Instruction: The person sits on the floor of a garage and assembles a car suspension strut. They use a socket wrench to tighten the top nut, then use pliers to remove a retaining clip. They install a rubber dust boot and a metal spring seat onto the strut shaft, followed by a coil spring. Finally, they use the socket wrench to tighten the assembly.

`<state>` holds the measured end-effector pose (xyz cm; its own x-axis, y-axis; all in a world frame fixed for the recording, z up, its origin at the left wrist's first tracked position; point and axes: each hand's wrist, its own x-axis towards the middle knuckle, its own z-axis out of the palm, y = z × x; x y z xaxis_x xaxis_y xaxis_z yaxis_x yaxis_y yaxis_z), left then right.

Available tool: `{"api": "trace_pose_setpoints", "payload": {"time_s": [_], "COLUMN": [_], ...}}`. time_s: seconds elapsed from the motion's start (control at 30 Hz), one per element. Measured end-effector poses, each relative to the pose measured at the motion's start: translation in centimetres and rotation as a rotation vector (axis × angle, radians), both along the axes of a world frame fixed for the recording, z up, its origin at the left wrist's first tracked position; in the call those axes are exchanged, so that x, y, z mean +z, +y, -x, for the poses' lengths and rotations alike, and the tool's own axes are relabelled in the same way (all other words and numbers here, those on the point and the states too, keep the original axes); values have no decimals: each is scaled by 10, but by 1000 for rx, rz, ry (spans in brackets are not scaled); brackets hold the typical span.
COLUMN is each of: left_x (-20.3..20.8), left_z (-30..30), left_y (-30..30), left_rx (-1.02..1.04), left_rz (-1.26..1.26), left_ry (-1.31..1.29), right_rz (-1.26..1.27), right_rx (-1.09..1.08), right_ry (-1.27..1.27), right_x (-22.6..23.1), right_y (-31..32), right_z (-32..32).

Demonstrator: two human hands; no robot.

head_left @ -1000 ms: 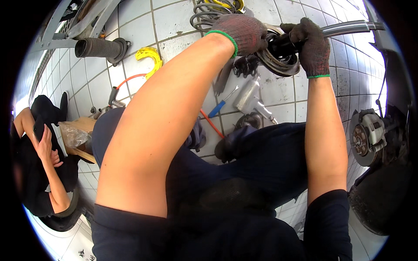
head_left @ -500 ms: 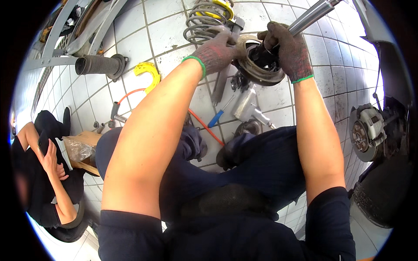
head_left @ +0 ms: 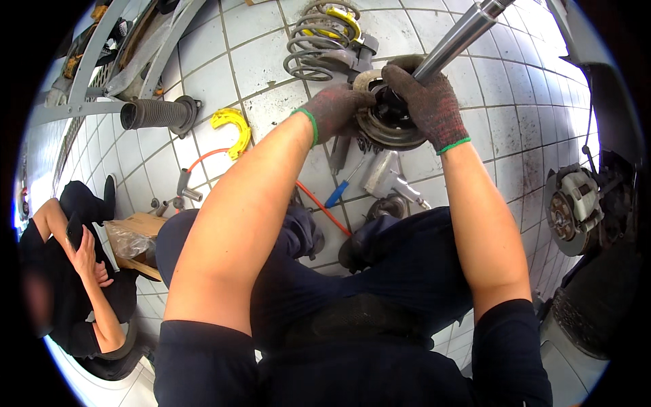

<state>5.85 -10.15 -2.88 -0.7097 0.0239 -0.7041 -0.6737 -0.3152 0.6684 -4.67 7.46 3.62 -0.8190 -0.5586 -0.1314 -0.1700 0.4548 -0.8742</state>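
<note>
On a white-tiled workshop floor, seen through the head camera I run from afar, two gloved hands meet at a strut (head_left: 461, 39). I see the right hand (head_left: 434, 105) curled around it, just below the bare silver rod that slants to the upper right. Beside it, the left hand (head_left: 336, 112) has its fingers bent against the near-left rim of a round, dirty seat (head_left: 393, 140) encircling the strut's dark lower part; whether they pinch that rim I cannot tell, as their undersides are hidden. Both gloves are dark, knitted and edged in green at the wrist.

Beyond the left hand, I have a coil spring (head_left: 306, 51) with a yellow clamp (head_left: 347, 27) among its turns. Nearer the wearer's knees lie a blue-handled screwdriver (head_left: 335, 195) and, just right of it, a silver air gun (head_left: 384, 171); an orange hose (head_left: 316, 201) crosses the tiles close by. At left, my view takes in a yellow hook (head_left: 237, 132) and a ribbed grey tube (head_left: 152, 114). Farther left, a seated co-worker (head_left: 85, 292) in dark clothes holds a phone (head_left: 74, 232) near an open carton (head_left: 139, 222). At right stands a brake disc (head_left: 560, 220) with its caliper (head_left: 582, 198).
</note>
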Motion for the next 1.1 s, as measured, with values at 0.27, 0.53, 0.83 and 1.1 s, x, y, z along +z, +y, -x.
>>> {"api": "trace_pose_setpoints", "payload": {"time_s": [0.27,0.53,0.83,1.1], "left_x": [77,184,205,199], "left_z": [-5,-37,-76,-90], "left_y": [57,80,29,-7], "left_rx": [296,589,633,782], "left_rz": [-155,-154,169,233], "left_ry": [54,169,305,308], "right_rz": [453,539,670,528], "right_rx": [-271,38,103,311], "right_ry": [-237,158,149,-152], "right_x": [68,164,22,-5], "right_y": [14,16,22,-2], "right_z": [28,0,-22,-106]}}
